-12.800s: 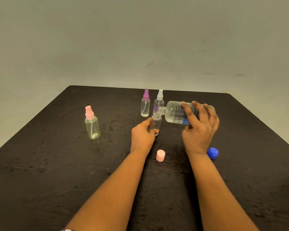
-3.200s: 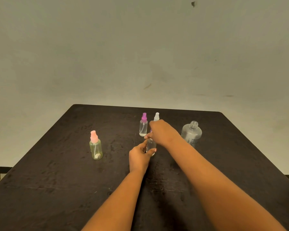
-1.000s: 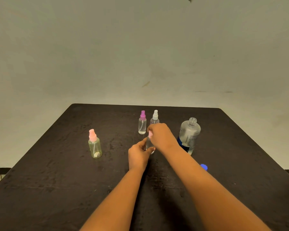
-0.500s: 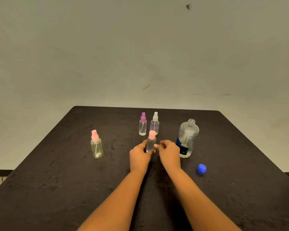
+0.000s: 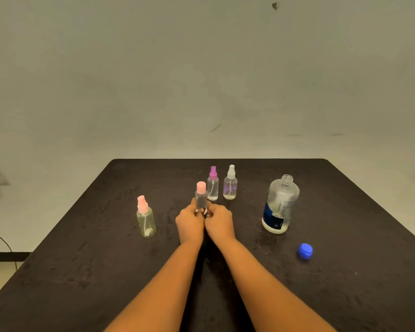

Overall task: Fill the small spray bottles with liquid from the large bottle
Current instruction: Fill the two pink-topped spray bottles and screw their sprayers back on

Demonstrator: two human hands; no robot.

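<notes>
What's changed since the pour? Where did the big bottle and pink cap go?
The right hand set the large bottle down upright, uncapped, on the right, then fitted the pink cap from the table onto the small bottle. It has since dropped to the bottle's base, which both it and the left hand now grip. Unchanged: the blue cap lies loose, the three other spray bottles stand in place.

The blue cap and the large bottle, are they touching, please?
Apart: the head view shows bare table between the blue cap and the large bottle.
</notes>
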